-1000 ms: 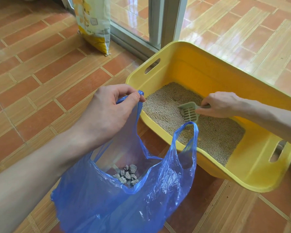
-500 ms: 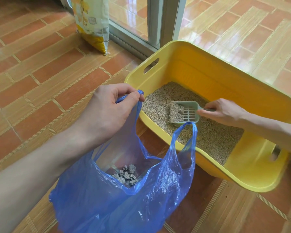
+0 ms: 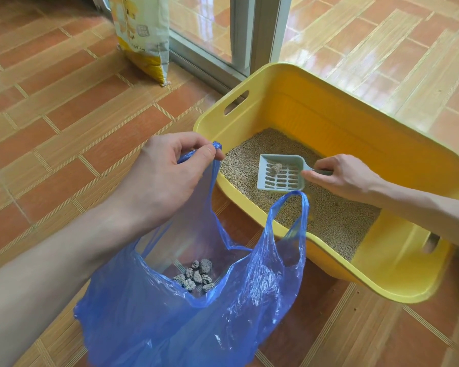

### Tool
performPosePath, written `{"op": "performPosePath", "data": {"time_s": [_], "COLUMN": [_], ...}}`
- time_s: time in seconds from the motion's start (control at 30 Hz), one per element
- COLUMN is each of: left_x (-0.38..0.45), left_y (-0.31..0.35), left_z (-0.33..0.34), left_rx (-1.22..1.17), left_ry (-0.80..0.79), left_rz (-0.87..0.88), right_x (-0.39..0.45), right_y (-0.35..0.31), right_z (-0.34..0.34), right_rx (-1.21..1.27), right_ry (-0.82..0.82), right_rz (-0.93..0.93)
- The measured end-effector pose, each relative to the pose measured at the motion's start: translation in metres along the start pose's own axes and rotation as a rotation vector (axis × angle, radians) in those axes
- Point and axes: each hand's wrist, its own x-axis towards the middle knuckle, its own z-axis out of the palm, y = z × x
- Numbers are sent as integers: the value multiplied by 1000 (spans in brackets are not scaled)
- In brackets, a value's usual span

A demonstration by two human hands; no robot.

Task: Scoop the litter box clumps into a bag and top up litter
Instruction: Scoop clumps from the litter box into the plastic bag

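Right hand [image 3: 339, 178] gripping pale slotted plastic scoop [image 3: 281, 174], probably one clump aboard; left hand [image 3: 170, 173] pinching open blue plastic bag [image 3: 196, 313], lower left of scoop.

Left hand [image 3: 161, 178]: bare; no ring, no glove
Right hand [image 3: 341, 178]: bare; no ring
Forearms: both bare, unsleeved; no watch

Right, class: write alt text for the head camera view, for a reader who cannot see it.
A right hand holds a scoop with one clump over a yellow litter box. The left hand pinches open a blue bag of grey clumps.
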Motion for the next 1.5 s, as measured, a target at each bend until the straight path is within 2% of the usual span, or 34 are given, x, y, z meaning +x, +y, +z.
{"op": "performPosePath", "data": {"time_s": [0.43,0.6,0.77,1.0,1.17,1.37,1.5], "left_x": [0,-1,1,0,-2,-4,-6], "left_y": [-1,-1,0,0,1,7,10], "left_z": [0,-3,-3,-5,-6,-3,-1], "left_rx": [-13,0,-9,-21,10,40,51], "left_ry": [-10,9,25,48,39,23,16], "left_rz": [26,17,13,-3,-2,-9,-6], "right_x": [0,2,-3,-15,-21,-31,-41], "right_y": [1,-32,-77,-124,-145,-169,-182], "right_z": [-12,-47,-57,-40,-22,10,35], "right_rx": [-41,-1,73,-120,-342,-519,-609], "right_ry": [-24,-27,-176,-274,-196,-56,-23], "right_rz": [-29,-185,-352,-510,-546,-590,-608]}}
